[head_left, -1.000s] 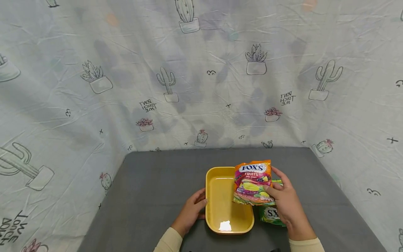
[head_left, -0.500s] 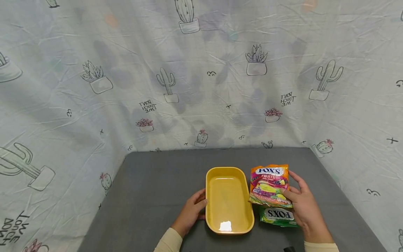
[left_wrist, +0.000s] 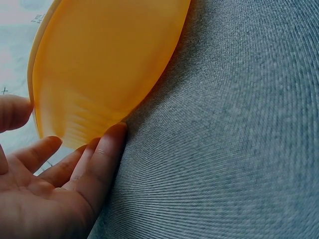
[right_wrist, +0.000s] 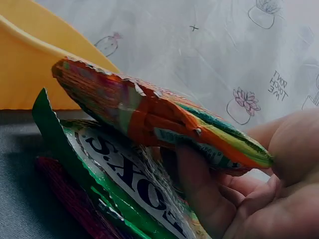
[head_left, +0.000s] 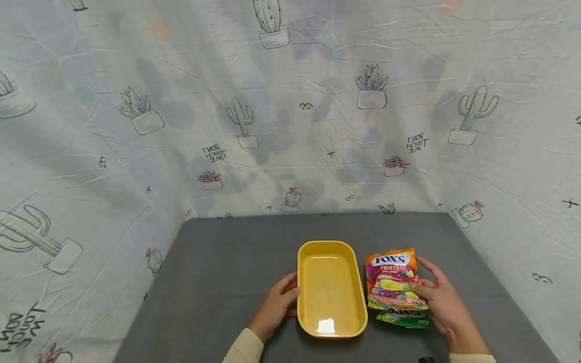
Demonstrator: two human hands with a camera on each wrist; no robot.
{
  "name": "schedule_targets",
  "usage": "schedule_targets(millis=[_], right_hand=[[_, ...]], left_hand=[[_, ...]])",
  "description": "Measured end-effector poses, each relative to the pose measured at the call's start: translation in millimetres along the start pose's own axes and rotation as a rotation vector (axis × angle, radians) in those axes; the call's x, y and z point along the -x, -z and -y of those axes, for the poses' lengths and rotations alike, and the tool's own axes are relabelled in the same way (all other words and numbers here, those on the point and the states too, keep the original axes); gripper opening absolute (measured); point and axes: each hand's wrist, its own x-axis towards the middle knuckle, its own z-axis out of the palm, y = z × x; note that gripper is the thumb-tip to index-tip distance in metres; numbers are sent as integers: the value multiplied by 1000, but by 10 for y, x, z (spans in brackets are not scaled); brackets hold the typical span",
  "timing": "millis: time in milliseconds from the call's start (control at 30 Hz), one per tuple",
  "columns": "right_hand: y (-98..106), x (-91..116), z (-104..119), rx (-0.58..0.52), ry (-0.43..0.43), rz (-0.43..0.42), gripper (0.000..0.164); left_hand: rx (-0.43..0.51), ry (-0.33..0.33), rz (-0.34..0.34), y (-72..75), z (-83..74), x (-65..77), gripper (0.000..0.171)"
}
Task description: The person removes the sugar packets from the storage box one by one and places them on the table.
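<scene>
My right hand (head_left: 447,302) pinches an orange and purple bag of fruit candy (head_left: 394,280) by its right edge, thumb on top, fingers beneath. In the right wrist view the held bag overlaps a green candy bag (right_wrist: 134,174), and a dark purple package edge (right_wrist: 65,194) shows below the green one. In the head view only the green bag's near end appears. My left hand (head_left: 278,302) rests against the left side of a yellow tray (head_left: 301,282). Its fairly straight fingertips (left_wrist: 112,137) touch the tray's outer wall, with the thumb at the rim.
The tray stands on a table with a dark grey cloth (head_left: 231,267). A pale curtain (head_left: 308,136) printed with cacti surrounds the table at the back and sides. A small black object (head_left: 426,360) shows at the bottom edge.
My right hand has carried the orange and purple candy bag rightward from over the tray's edge, then lowered it over the green bag. My left hand and the tray have stayed in place.
</scene>
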Motion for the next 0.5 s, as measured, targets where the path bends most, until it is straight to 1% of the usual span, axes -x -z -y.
schedule_targets(millis=[100, 233, 300, 500], right_hand=[[9, -20, -10, 39, -12, 6, 82], [13, -52, 1, 130, -28, -4, 80], [12, -66, 16, 185, -34, -22, 77], [3, -79, 25, 403, -34, -110, 70]], left_hand=[[2, 3, -1, 1, -5, 0, 63], [0, 8, 0, 2, -10, -3, 63], [-2, 8, -1, 1, -11, -5, 62], [-12, 1, -6, -4, -8, -4, 61]])
